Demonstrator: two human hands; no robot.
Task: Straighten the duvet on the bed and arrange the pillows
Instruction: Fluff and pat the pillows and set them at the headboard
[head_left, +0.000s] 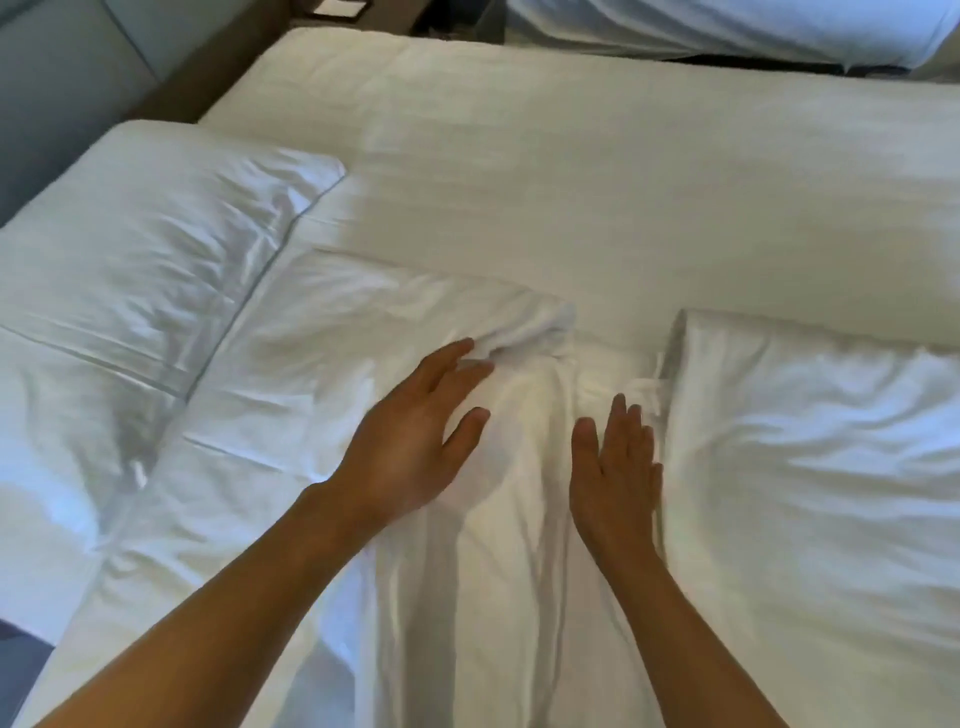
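Two hands: both reach out over a white bed (597, 156), palms down, bare forearms coming in from the near edge.
Left hand (410, 441): fingers straight and spread, thumb held apart; the fingertips (465, 347) touch a bunched fold of white cloth, while the palm lies over the cloth below that fold.
Right hand (615, 462): fingers straight and close together, pointing away from the person; its outer edge lies against the side of the right pillow (810, 467), and the palm lies on the cloth.
Duvet (498, 545): white and wrinkled, running in long creases from the near edge up between the two hands; its far end is rolled into a thick bunched fold just beyond the left hand.
Left pillow (140, 249): white, creased, with a stitched border, at the left of the bed and well apart from both hands.
Right pillow: white, rumpled, at the right of the bed, its near corner just beside the right hand.
Sheet (623, 218): striped white, smooth, covering the far part of the bed beyond the duvet fold.
Headboard (67, 78): padded grey panel, far left.
Second bed (727, 26): white bedding at the top right, past a dark gap.
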